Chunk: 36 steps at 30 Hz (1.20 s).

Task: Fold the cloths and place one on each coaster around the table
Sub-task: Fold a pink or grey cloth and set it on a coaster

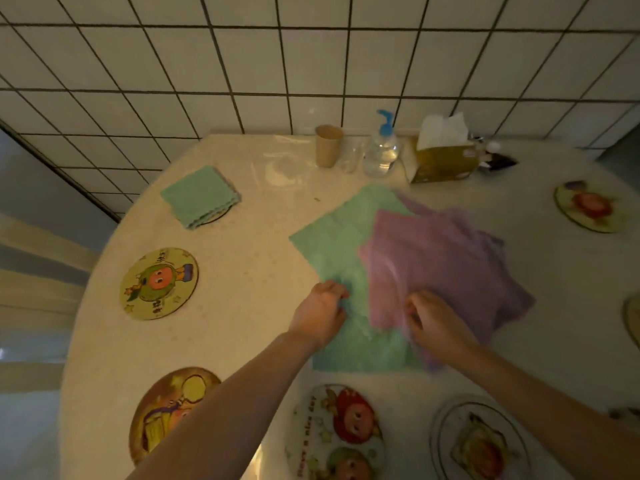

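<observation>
Right now the left hand [320, 311] is pinching the near-left edge of the green cloth [334, 244], fingers curled narrow, while the right hand [434, 322] is gripping the pink cloth [440, 265] lying on top, its bulk spreading away to the right. Farther left, a folded green cloth [201, 197] is covering one coaster [216, 218]. Writing on the near coaster [334, 434] is looking like "have a nice day".

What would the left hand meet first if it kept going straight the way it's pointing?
The left hand points up and right across the spread green cloth it is gripping. Sliding on, it would probably reach the purple cloth's left edge first; depth is unclear.
</observation>
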{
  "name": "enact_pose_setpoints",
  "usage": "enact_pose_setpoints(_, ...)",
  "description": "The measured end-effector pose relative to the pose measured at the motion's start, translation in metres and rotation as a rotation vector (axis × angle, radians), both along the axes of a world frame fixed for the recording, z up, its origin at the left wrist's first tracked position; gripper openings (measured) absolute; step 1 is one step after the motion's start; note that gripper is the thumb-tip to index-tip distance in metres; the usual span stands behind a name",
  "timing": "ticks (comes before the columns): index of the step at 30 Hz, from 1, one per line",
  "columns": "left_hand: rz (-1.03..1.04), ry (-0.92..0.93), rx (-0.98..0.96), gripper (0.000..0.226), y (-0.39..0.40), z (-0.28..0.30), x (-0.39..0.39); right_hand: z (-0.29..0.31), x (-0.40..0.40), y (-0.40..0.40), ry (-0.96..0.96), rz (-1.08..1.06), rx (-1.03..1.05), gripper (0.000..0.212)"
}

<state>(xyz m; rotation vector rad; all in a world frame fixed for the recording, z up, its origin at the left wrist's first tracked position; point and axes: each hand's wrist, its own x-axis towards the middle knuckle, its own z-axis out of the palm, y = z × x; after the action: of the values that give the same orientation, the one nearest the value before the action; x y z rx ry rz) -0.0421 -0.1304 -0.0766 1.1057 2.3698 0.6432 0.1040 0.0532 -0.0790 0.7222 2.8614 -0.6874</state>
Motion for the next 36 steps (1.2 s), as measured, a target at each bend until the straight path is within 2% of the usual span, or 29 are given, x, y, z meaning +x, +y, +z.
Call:
enact_pose_setpoints(4,-0.191,0.115,-0.089,0.042,0.029,-0.001,0.039,-0.009,0.038,0.014,-0.083,0.014,-0.035,0.023)
enact_pose_setpoints(8,-0.297,0.234,-0.23,0.045,0.047,-0.006,0.055,-0.02,0.049,0.018,-0.109,0.096,0.082,0.036)
enact_pose_setpoints(11,-0.282,0.267,-0.314,0.044,0.053,-0.009,0.058,-0.021,0.047,0.018,-0.136,0.145,0.161,0.026)
enact_pose_setpoints(13,-0.276,0.292,-0.334,0.046,0.057,-0.011,0.059,-0.02,0.045,0.02,-0.118,0.155,0.179,0.017)
enact_pose_setpoints(15,-0.266,0.293,-0.356,0.049,0.061,-0.012,0.058,-0.018,0.045,0.024,-0.046,0.12,0.147,0.017)
enact_pose_setpoints(18,-0.249,0.269,-0.393,0.055,0.067,-0.012,0.058,0.0,0.038,0.031,0.082,-0.05,-0.001,0.013)
enact_pose_setpoints(20,-0.204,0.255,-0.385,0.053,0.073,-0.012,0.058,0.012,0.032,0.039,0.172,-0.126,-0.022,0.007)
enact_pose_setpoints(23,-0.04,0.176,-0.294,0.041,0.08,-0.015,0.052,0.033,0.024,0.049,0.216,-0.071,-0.053,0.013)
enact_pose_setpoints(26,0.107,0.104,-0.148,0.03,0.083,-0.01,0.038,0.05,0.022,0.061,0.16,0.054,-0.09,0.028)
enact_pose_setpoints(28,0.155,0.164,-0.054,0.021,0.08,0.003,0.025,0.053,0.023,0.073,0.044,0.151,0.016,0.038)
enact_pose_setpoints(30,0.18,0.231,0.059,0.015,0.075,0.023,0.009,0.056,0.019,0.081,-0.03,0.172,0.181,0.032)
enact_pose_setpoints(33,0.219,0.221,0.277,0.01,0.063,0.054,-0.017,0.071,0.008,0.088,0.16,0.129,0.276,0.024)
enact_pose_setpoints(36,0.276,0.188,0.444,0.008,0.039,0.089,-0.033,0.094,-0.002,0.083,0.343,0.089,0.256,0.034)
